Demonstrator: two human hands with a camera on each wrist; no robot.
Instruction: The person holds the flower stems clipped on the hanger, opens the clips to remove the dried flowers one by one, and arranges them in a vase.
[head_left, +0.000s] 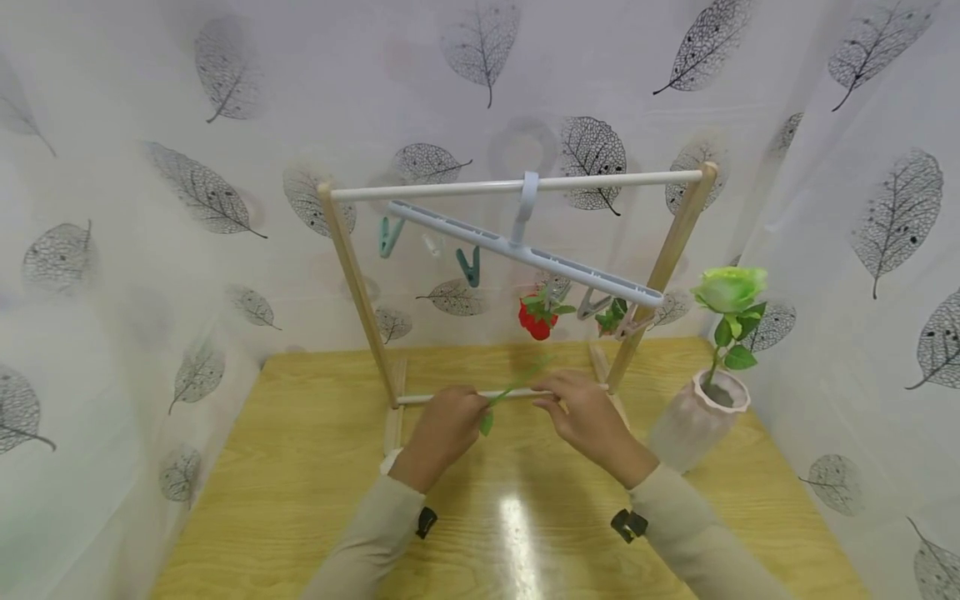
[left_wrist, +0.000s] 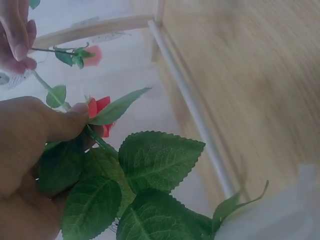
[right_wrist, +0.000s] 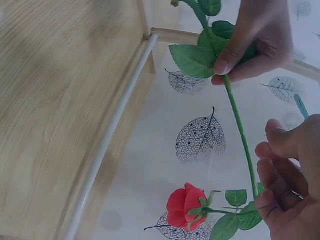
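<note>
My left hand (head_left: 447,435) pinches a leafy green flower stem (right_wrist: 237,117) between thumb and fingers. Serrated leaves (left_wrist: 160,155) spread below that grip. Past them, a blurred white flower head (left_wrist: 280,212) with green sepals shows at the edge of the left wrist view. The stem's bare end reaches my right hand (head_left: 588,421), whose fingers are loosely bent beside it with the thumb apart; whether they touch it is unclear. Beyond the hands, a red rose (head_left: 537,318) hangs head down from a light-blue clip hanger (head_left: 480,237). Another red rose (left_wrist: 92,55) hangs nearby.
The hanger hooks over the white top bar (head_left: 435,190) of a wooden rack (head_left: 352,283). Teal clips (head_left: 469,268) hang on its left half, grey and pink clips (head_left: 632,322) on its right. At the right stands a pale vase (head_left: 693,425) with a green rose (head_left: 731,290).
</note>
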